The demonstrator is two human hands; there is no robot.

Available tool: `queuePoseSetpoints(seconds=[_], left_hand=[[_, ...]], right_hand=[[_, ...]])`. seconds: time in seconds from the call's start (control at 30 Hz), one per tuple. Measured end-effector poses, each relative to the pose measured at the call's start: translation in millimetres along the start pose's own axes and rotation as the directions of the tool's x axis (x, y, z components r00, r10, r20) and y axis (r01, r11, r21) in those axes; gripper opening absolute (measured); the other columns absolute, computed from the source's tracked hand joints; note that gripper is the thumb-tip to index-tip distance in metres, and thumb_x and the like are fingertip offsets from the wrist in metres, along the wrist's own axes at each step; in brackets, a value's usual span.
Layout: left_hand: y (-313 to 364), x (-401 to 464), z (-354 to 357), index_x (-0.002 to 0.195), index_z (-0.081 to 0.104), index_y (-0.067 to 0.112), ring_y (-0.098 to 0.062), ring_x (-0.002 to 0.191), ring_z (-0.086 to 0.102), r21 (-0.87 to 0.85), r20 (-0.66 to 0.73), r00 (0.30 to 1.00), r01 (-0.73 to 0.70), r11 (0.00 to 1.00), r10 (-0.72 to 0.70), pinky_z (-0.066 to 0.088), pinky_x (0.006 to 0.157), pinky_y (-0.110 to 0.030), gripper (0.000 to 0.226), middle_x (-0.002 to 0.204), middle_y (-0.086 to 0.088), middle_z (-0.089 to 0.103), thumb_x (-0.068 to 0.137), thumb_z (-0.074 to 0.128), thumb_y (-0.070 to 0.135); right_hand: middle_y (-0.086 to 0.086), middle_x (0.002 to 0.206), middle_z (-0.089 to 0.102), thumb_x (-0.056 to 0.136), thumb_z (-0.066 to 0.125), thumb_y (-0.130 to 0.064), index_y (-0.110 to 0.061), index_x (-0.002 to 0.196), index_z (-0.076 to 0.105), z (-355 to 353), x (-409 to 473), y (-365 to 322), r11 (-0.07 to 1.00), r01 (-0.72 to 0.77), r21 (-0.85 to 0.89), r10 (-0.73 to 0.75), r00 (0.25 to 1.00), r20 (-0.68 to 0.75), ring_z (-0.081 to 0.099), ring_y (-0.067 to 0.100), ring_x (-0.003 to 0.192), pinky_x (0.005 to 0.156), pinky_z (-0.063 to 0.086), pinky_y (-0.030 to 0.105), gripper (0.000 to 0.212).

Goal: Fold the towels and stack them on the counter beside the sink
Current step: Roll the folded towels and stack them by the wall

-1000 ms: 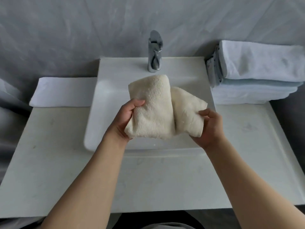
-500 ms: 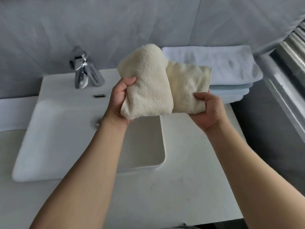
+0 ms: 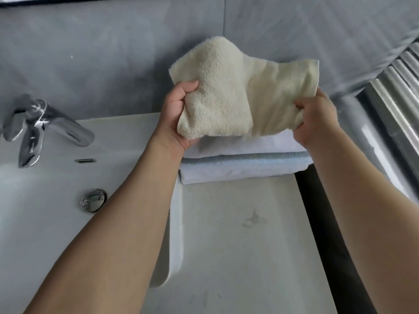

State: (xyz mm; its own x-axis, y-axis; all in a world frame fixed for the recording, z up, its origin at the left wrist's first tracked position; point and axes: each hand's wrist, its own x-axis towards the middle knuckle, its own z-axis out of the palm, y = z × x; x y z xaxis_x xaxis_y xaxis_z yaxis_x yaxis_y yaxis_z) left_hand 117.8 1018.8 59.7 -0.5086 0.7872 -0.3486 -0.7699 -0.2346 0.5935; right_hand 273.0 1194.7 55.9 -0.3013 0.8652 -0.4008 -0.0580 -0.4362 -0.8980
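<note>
While both hands grip it, left hand and right hand curled into its ends, the folded cream towel hangs over the towel stack on the pale counter, right of the sink, against a grey wall.

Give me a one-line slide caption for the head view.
Both hands, left and right, hold a folded cream towel above the towel stack on the counter beside the sink.

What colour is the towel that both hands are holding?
Cream, a pale off-white, seen in the head view: the towel is held above the stack of white and light blue towels.
</note>
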Motion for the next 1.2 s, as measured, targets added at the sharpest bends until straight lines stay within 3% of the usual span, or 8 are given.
queuePoseSetpoints(seconds=[0.13, 0.33, 0.5, 0.7, 0.77, 0.9, 1.03, 1.2], left_hand=[[-5.0, 22.6, -9.2, 0.126, 0.060, 0.008, -0.033, 0.105, 0.070, 0.186, -0.228, 0.970, 0.130, 0.974, -0.086, 0.053, 0.091, -0.059, 0.037, 0.117, -0.014, 0.071, 0.091, 0.055, 0.019], [0.4, 28.3, -23.8, 0.106, 0.068, 0.009, -0.030, 0.099, 0.072, 0.345, -0.373, 0.927, 0.175, 0.922, -0.037, 0.057, 0.084, -0.053, 0.020, 0.108, -0.013, 0.074, 0.092, 0.057, 0.018], [3.3, 28.0, -23.0, 0.112, 0.068, 0.010, -0.028, 0.091, 0.075, 0.542, -0.418, 0.908, 0.229, 0.809, 0.023, 0.058, 0.084, -0.053, 0.023, 0.102, -0.010, 0.076, 0.092, 0.063, 0.021], [-10.0, 31.8, -25.3, 0.086, 0.066, 0.023, -0.015, 0.076, 0.069, 0.897, -0.330, 0.850, 0.147, 0.416, 0.410, 0.057, 0.077, -0.035, 0.013, 0.090, 0.000, 0.073, 0.092, 0.056, 0.028], [-9.7, 31.4, -28.6, 0.104, 0.063, 0.018, -0.016, 0.076, 0.063, 0.928, -0.309, 0.833, 0.159, 0.337, 0.458, 0.049, 0.069, -0.032, 0.025, 0.100, -0.003, 0.070, 0.097, 0.046, 0.035], [-11.5, 28.5, -29.3, 0.128, 0.048, 0.005, -0.035, 0.114, 0.054, 0.957, -0.229, 0.804, 0.288, -0.022, 0.548, 0.033, 0.079, -0.032, 0.040, 0.130, -0.016, 0.057, 0.105, 0.037, 0.036], [-19.6, 25.0, -27.5, 0.131, 0.040, 0.004, -0.045, 0.110, 0.058, 0.921, -0.084, 0.760, 0.306, -0.242, 0.644, 0.039, 0.077, -0.042, 0.037, 0.122, -0.022, 0.062, 0.104, 0.042, 0.029], [-30.4, 23.1, -34.7, 0.154, 0.023, 0.015, -0.038, 0.127, 0.042, 0.819, 0.192, 0.734, 0.246, -0.519, 0.652, 0.038, 0.103, -0.048, 0.076, 0.146, -0.016, 0.037, 0.087, 0.058, 0.011]], right_hand=[[-0.005, 0.073, 0.055, 0.083, 0.035, -0.001, -0.020, 0.081, 0.058, -10.6, 29.9, 9.6, 0.880, 0.029, -0.475, -0.065, 0.996, -0.059, 0.049, 0.014, 0.067, 0.048, 0.038, 0.017, 0.030], [-0.007, 0.070, 0.045, 0.076, 0.030, -0.003, -0.019, 0.073, 0.048, -24.6, 44.3, 7.3, 0.765, 0.112, -0.635, -0.204, 0.976, -0.075, 0.037, 0.012, 0.059, 0.048, 0.029, 0.025, 0.024], [0.014, 0.108, 0.061, 0.084, 0.035, -0.005, -0.006, 0.116, 0.059, -51.8, 52.3, -0.8, 0.522, 0.033, -0.852, -0.242, 0.964, -0.111, 0.055, 0.031, 0.092, 0.066, 0.037, 0.027, 0.040], [0.021, 0.126, 0.055, 0.093, 0.033, -0.011, 0.000, 0.122, 0.048, -50.4, 46.7, 18.1, 0.370, 0.056, -0.927, -0.321, 0.944, -0.071, 0.053, 0.039, 0.114, 0.084, 0.039, 0.040, 0.035], [0.021, 0.130, 0.051, 0.091, 0.035, -0.008, 0.000, 0.123, 0.046, -51.2, 46.9, 18.1, 0.300, 0.065, -0.952, -0.342, 0.939, -0.044, 0.049, 0.039, 0.118, 0.091, 0.040, 0.043, 0.035], [0.019, 0.137, 0.041, 0.080, 0.040, -0.003, -0.006, 0.134, 0.041, -49.2, 46.7, 26.0, 0.072, 0.153, -0.986, -0.501, 0.860, 0.096, 0.038, 0.040, 0.126, 0.107, 0.027, 0.046, 0.053], [0.013, 0.161, 0.017, 0.093, 0.039, -0.024, -0.012, 0.155, 0.019, -33.3, 36.1, 37.4, -0.141, 0.246, -0.959, -0.528, 0.801, 0.283, 0.011, 0.033, 0.149, 0.119, -0.006, 0.047, 0.065], [0.008, 0.164, 0.013, 0.103, 0.023, -0.044, -0.022, 0.155, 0.021, -16.3, 23.0, 72.9, -0.102, 0.489, -0.866, -0.348, 0.798, 0.492, 0.006, 0.027, 0.151, 0.122, -0.002, 0.044, 0.057]])
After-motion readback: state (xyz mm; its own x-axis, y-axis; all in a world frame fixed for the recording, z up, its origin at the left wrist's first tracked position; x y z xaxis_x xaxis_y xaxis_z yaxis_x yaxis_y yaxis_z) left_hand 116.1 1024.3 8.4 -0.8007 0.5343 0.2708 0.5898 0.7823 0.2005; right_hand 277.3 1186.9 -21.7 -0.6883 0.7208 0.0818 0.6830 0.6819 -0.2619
